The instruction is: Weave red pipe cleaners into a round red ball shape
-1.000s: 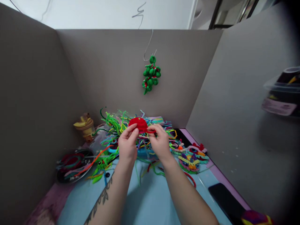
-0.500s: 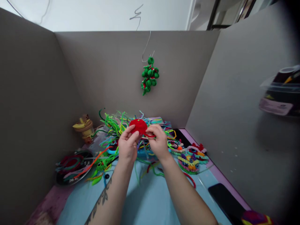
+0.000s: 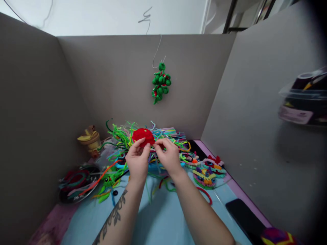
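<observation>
A round red disc [image 3: 143, 136], fuzzy like coiled pipe cleaner with a small greenish spot near its top, is held up over the heap of pipe cleaners. My left hand [image 3: 138, 160] grips its lower edge between thumb and fingers. At the disc's right edge, the thumb and fingertips of my right hand [image 3: 168, 156] are pinched together on the red strand there; the fingers mostly hide that strand. Behind both hands lies a tangled pile of multicoloured pipe cleaners [image 3: 121, 134].
A dark bowl [image 3: 76, 200] of pipe-cleaner pieces stands left, near a green figure [image 3: 108, 182] and a tan cup [image 3: 92, 141]. Colourful fuzzy pieces [image 3: 206, 177] and a black phone [image 3: 242, 217] lie right. A green ornament [image 3: 161, 83] hangs on the back panel.
The disc has shifted left and tilted. My right hand has moved left, close against the disc's edge; the red strand that stretched between them has mostly gone from sight.
</observation>
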`<action>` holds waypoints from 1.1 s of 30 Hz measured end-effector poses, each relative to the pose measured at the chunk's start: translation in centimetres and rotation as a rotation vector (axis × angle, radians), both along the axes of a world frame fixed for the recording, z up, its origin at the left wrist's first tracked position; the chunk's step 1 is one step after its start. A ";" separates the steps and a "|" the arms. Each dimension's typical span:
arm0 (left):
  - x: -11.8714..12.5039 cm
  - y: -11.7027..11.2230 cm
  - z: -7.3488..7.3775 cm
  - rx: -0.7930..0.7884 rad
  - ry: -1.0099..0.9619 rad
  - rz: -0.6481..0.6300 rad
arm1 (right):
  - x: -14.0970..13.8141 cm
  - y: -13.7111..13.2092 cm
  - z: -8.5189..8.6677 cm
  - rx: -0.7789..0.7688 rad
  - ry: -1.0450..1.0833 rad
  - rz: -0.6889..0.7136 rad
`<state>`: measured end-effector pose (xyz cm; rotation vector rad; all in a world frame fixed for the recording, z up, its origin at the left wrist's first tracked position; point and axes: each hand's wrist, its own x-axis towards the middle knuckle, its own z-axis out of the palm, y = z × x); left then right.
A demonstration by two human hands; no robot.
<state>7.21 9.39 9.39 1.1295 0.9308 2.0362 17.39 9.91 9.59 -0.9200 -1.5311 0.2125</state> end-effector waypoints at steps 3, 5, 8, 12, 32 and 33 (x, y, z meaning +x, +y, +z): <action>0.2 -0.2 -0.2 0.009 0.055 0.043 | -0.4 -0.4 0.3 -0.070 0.022 -0.048; 0.2 -0.1 -0.3 0.009 0.062 0.055 | -0.6 -0.6 0.5 -0.149 0.097 0.067; 0.1 0.0 -0.2 0.011 0.003 0.041 | -0.5 -0.8 0.8 -0.256 0.251 0.301; -0.2 0.3 0.2 0.003 -0.162 -0.074 | 0.1 -0.8 1.0 -0.293 0.334 0.477; 1.1 0.5 -0.7 -0.077 -0.355 -0.372 | -1.5 0.1 1.0 -0.607 1.158 0.714; 1.1 0.4 -0.6 -0.075 -0.347 -0.405 | -1.4 0.3 0.9 -0.591 1.157 0.714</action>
